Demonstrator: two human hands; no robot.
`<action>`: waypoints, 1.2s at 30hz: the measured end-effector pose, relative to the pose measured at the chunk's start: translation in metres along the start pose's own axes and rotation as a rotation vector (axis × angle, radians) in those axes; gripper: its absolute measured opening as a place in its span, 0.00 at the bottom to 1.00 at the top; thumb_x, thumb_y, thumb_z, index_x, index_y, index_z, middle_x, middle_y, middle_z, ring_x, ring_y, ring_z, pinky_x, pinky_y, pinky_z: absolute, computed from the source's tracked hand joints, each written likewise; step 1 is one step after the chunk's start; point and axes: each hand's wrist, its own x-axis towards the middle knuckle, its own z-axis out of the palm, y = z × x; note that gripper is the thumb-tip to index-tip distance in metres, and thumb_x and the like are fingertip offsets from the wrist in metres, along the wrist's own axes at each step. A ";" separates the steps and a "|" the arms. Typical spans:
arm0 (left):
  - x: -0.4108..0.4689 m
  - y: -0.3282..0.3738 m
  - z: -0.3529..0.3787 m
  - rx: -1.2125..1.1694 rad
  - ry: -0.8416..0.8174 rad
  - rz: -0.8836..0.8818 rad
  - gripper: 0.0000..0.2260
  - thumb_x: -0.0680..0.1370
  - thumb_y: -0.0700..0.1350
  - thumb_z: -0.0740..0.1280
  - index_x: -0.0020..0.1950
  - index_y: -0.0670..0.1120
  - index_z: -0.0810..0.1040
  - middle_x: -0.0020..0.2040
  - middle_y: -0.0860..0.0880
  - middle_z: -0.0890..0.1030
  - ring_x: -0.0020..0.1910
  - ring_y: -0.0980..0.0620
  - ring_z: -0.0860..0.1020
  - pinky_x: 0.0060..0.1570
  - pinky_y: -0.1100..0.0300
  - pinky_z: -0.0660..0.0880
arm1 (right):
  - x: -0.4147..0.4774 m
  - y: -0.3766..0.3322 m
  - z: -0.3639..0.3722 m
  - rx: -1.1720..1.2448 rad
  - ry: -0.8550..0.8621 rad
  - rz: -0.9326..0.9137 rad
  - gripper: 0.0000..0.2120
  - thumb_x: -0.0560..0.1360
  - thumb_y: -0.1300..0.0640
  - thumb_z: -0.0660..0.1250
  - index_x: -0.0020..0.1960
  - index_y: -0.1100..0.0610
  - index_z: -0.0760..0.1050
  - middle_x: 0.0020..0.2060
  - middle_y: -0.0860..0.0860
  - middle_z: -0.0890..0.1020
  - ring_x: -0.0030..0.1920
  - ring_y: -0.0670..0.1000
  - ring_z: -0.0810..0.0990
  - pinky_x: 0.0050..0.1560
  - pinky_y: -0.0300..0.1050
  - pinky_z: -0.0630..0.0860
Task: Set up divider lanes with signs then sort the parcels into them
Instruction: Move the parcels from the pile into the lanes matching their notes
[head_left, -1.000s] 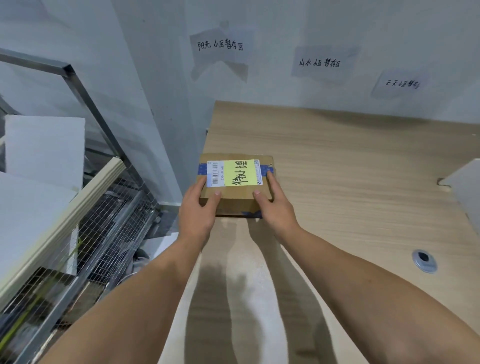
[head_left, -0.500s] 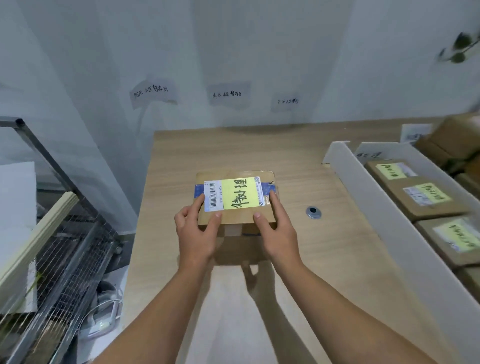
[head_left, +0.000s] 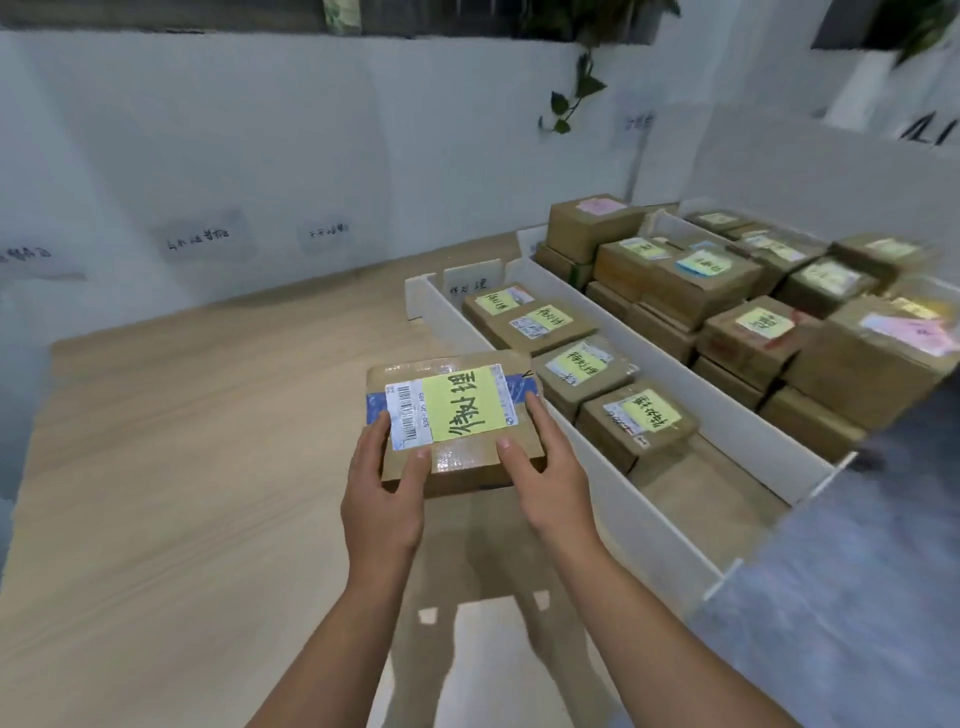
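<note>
- Held parcel (head_left: 457, 415): a flat brown cardboard box, gripped by both hands above the wooden table (head_left: 182, 467), with its shadow on the surface beneath it.
- Left hand (head_left: 382, 499): grips the near left corner of the box. The thumb lies on the top face beside the barcode label and the fingers wrap the left edge.
- Right hand (head_left: 550, 483): grips the near right corner. The thumb rests on the top face and the fingers run along the right edge.
- Label: a yellow note (head_left: 460, 402) with handwritten characters covers part of a white shipping label, and a blue tape band crosses beneath both.
- Position: the box hangs just left of the nearest white divider (head_left: 613, 499) — outside the lane, not over it.
- Nearest lane: four sorted parcels (head_left: 636, 421) lie in a row, each with a yellow note. A small sign card (head_left: 470, 283) stands at the far end.
- Second divider (head_left: 691, 379): closes the right side of that lane. Beyond it, stacked parcels (head_left: 701, 280) fill further lanes — some two high.
- Wall: paper signs (head_left: 200, 240) are fixed to the white wall behind the table, and their writing is too blurred to read.
</note>
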 end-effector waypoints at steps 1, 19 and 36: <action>-0.013 0.005 0.013 -0.007 -0.025 0.001 0.23 0.79 0.49 0.70 0.72 0.65 0.70 0.72 0.60 0.73 0.70 0.53 0.72 0.60 0.61 0.73 | -0.005 0.006 -0.019 0.010 0.017 0.009 0.28 0.80 0.50 0.68 0.75 0.34 0.63 0.73 0.36 0.67 0.72 0.40 0.64 0.73 0.44 0.66; -0.140 0.049 0.201 0.032 -0.383 0.030 0.29 0.78 0.47 0.70 0.77 0.60 0.65 0.65 0.60 0.71 0.67 0.57 0.69 0.67 0.54 0.69 | -0.039 0.079 -0.253 0.007 0.277 0.156 0.26 0.80 0.48 0.67 0.74 0.33 0.64 0.72 0.41 0.71 0.71 0.48 0.69 0.70 0.49 0.72; -0.077 0.018 0.315 0.036 -0.540 -0.148 0.32 0.79 0.55 0.69 0.79 0.65 0.58 0.73 0.58 0.71 0.71 0.54 0.70 0.69 0.46 0.71 | 0.064 0.134 -0.319 0.001 0.265 0.266 0.24 0.81 0.50 0.67 0.73 0.33 0.66 0.63 0.38 0.75 0.64 0.45 0.75 0.61 0.43 0.77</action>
